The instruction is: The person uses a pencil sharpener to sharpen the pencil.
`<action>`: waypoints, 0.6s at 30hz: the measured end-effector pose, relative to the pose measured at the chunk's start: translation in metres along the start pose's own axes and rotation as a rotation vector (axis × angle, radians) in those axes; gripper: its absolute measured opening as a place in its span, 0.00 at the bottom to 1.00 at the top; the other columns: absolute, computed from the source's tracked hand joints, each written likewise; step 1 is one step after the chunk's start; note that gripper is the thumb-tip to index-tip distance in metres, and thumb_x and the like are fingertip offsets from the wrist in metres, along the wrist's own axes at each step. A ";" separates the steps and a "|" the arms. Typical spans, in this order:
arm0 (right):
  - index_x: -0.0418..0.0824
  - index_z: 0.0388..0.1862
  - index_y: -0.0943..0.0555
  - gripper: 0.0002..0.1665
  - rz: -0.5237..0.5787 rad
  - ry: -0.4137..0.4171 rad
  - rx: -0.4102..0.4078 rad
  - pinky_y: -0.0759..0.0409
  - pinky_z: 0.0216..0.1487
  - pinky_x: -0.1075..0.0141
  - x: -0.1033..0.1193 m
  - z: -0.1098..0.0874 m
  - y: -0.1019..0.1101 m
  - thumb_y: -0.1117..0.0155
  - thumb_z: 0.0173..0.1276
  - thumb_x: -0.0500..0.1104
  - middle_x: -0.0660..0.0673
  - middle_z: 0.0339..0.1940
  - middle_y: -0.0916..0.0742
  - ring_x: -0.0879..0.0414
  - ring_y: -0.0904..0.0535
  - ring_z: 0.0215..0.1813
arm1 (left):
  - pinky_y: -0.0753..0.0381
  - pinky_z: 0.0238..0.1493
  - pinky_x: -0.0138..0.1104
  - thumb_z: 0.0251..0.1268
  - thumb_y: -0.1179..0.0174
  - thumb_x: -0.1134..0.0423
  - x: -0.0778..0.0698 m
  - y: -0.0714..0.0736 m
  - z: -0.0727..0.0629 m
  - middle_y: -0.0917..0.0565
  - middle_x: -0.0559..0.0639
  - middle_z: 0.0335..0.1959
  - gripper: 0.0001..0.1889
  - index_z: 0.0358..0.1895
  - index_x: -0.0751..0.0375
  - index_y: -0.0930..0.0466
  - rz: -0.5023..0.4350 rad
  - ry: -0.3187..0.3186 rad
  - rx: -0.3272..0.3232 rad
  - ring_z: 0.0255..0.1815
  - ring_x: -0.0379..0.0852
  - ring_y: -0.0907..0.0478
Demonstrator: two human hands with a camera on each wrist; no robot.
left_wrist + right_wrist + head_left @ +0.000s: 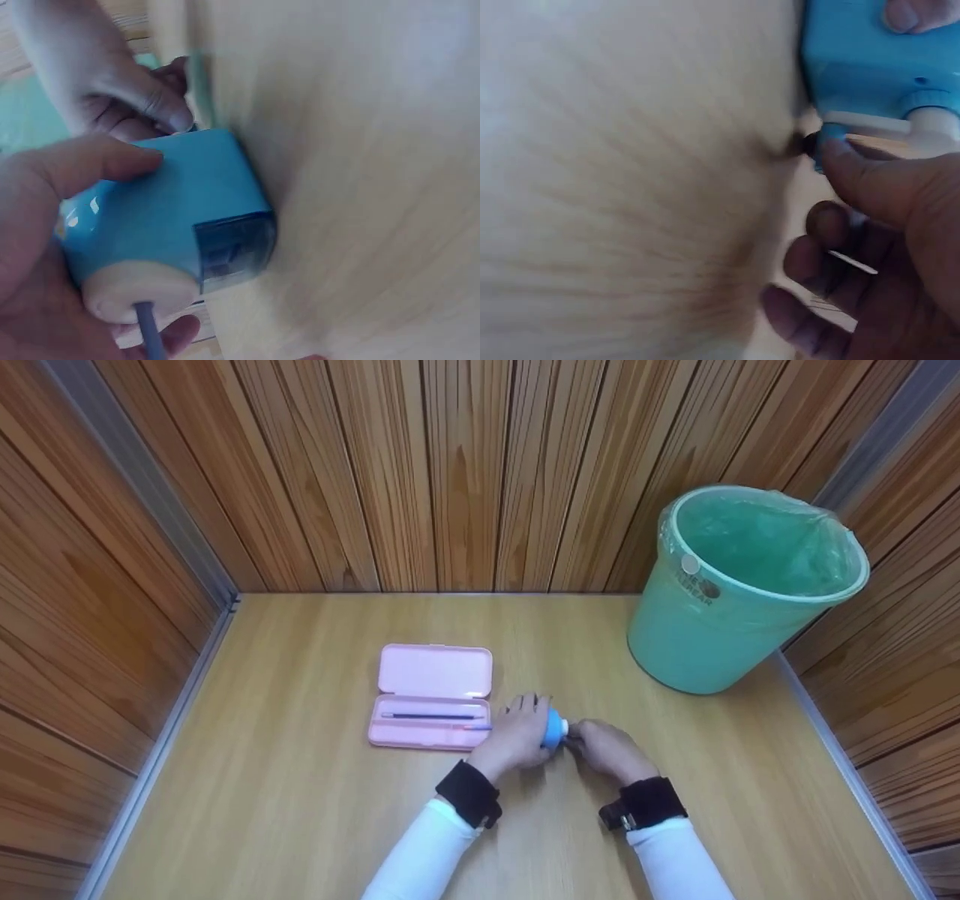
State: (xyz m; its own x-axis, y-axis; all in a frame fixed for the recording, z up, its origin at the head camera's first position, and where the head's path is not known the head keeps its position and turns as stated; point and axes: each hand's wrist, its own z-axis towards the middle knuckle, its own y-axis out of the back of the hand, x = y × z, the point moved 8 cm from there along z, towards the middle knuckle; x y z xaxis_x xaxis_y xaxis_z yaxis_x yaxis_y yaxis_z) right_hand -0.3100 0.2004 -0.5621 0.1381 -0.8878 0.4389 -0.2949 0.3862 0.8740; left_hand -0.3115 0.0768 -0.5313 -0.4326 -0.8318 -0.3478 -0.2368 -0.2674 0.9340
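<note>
My left hand [516,733] grips a blue pencil sharpener [165,195] round its body, thumb over the top. A dark pencil [150,330] sticks out of the sharpener's pale round front, beside its see-through dark shavings drawer [234,251]. On the opposite side, my right hand [611,750] pinches the blue knob [831,136] of the white crank [866,122] between thumb and forefinger. Its other fingers are loosely bent. In the head view, the left hand covers most of the sharpener and hides the pencil in it.
Left of my hands, an opened pink pencil case [435,669] lies on the wooden table [285,795]. A dark pencil [433,715] and a shorter, thin coloured item [472,727] lie inside. A green lined bin [690,641] stands at the back right. Wood-panelled walls [465,472] enclose the table.
</note>
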 end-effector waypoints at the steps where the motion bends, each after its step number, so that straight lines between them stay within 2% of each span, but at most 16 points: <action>1: 0.43 0.51 0.17 0.13 -0.008 0.002 0.000 0.21 0.49 0.51 0.002 -0.002 0.002 0.46 0.75 0.37 0.45 0.40 0.16 0.48 0.20 0.43 | 0.38 0.68 0.50 0.56 0.29 0.54 0.002 0.000 -0.001 0.36 0.62 0.69 0.47 0.75 0.61 0.46 -0.050 0.008 0.016 0.70 0.58 0.38; 3: 0.39 0.61 0.22 0.18 -0.021 0.010 -0.025 0.24 0.56 0.46 0.007 -0.005 0.008 0.48 0.75 0.35 0.37 0.52 0.17 0.41 0.21 0.54 | 0.42 0.70 0.51 0.55 0.29 0.57 0.006 0.003 -0.003 0.41 0.63 0.73 0.50 0.77 0.59 0.51 -0.136 0.016 0.031 0.73 0.58 0.43; 5: 0.37 0.66 0.27 0.22 -0.021 0.022 -0.070 0.28 0.61 0.43 0.013 -0.007 0.018 0.49 0.75 0.33 0.32 0.60 0.22 0.37 0.26 0.62 | 0.44 0.71 0.52 0.53 0.28 0.59 0.011 0.006 -0.005 0.43 0.63 0.74 0.52 0.78 0.57 0.54 -0.186 0.021 0.035 0.74 0.58 0.46; 8: 0.34 0.64 0.27 0.21 -0.010 0.070 -0.153 0.28 0.61 0.44 0.026 -0.007 0.031 0.51 0.74 0.34 0.32 0.59 0.23 0.36 0.27 0.62 | 0.48 0.72 0.54 0.52 0.29 0.63 0.020 0.009 -0.011 0.44 0.63 0.75 0.53 0.78 0.58 0.54 -0.215 0.029 0.040 0.75 0.59 0.47; 11: 0.36 0.63 0.26 0.19 0.037 0.152 -0.205 0.26 0.59 0.47 0.041 -0.007 0.037 0.50 0.75 0.37 0.36 0.56 0.22 0.40 0.26 0.60 | 0.49 0.72 0.55 0.52 0.30 0.64 0.031 0.013 -0.018 0.41 0.64 0.73 0.49 0.77 0.62 0.50 -0.219 0.023 0.009 0.74 0.60 0.45; 14: 0.41 0.68 0.28 0.25 0.084 0.200 -0.175 0.29 0.62 0.45 0.054 -0.006 0.031 0.44 0.74 0.44 0.37 0.62 0.25 0.41 0.30 0.65 | 0.43 0.70 0.54 0.54 0.32 0.64 0.042 0.017 -0.026 0.35 0.63 0.69 0.43 0.73 0.65 0.42 -0.214 0.022 -0.043 0.70 0.59 0.38; 18: 0.52 0.71 0.30 0.34 0.079 0.192 -0.094 0.31 0.63 0.44 0.063 0.001 0.013 0.37 0.69 0.57 0.42 0.68 0.27 0.42 0.33 0.68 | 0.32 0.64 0.50 0.58 0.34 0.62 0.049 0.020 -0.033 0.24 0.58 0.59 0.30 0.64 0.66 0.29 -0.144 0.013 -0.103 0.60 0.56 0.27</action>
State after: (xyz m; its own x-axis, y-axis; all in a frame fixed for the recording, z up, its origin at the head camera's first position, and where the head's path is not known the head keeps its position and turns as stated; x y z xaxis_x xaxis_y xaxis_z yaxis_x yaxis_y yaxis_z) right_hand -0.3066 0.1490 -0.5231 0.2979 -0.7934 0.5308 -0.2237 0.4825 0.8468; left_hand -0.3086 0.0141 -0.5268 -0.3893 -0.7870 -0.4786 -0.2052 -0.4325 0.8780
